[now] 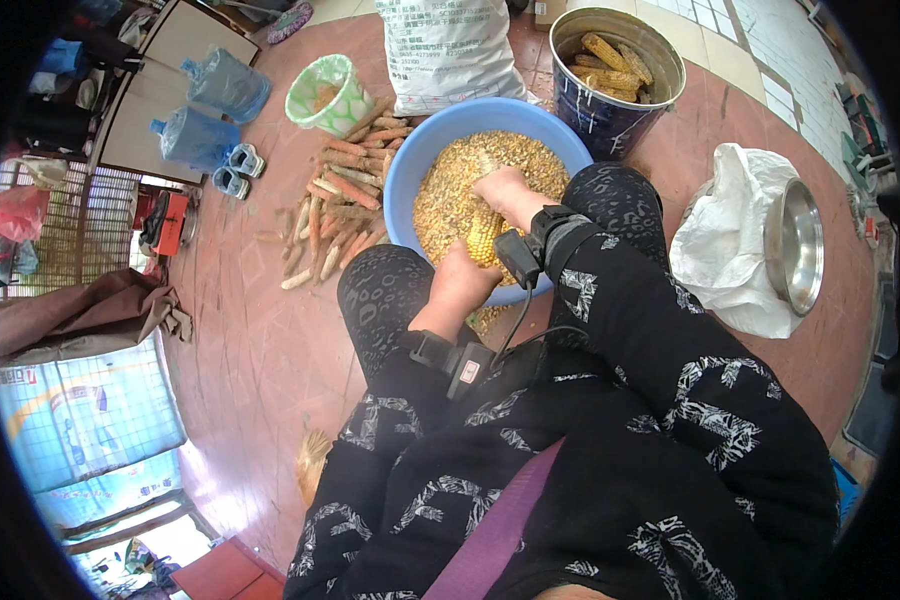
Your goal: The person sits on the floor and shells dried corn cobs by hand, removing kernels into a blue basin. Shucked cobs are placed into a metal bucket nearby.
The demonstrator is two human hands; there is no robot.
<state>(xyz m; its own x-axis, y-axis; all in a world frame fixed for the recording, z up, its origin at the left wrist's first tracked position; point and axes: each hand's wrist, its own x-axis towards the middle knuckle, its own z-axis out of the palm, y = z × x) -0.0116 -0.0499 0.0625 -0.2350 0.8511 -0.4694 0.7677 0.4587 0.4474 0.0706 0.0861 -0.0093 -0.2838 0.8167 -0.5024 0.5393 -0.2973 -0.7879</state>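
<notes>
A blue plastic basin (400, 187) full of loose corn kernels (450, 169) stands between the knees. Over its near part, my left hand (461, 281) grips the lower end of a yellow ear of corn (483, 234). My right hand (506, 191) is farther out over the kernels, closed around what looks like a pale corn cob (487, 163); its fingers are partly hidden. The upper end of the yellow ear lies close to this hand, and whether they touch is unclear.
Bare corn cobs (349, 169) lie piled left of the basin, near a green-and-white bin (319, 120). Beyond stands a white woven sack (450, 67). A metal bucket (607, 112) holds corn ears (607, 71). A steel bowl (795, 247) rests against a white bag (727, 247) at right.
</notes>
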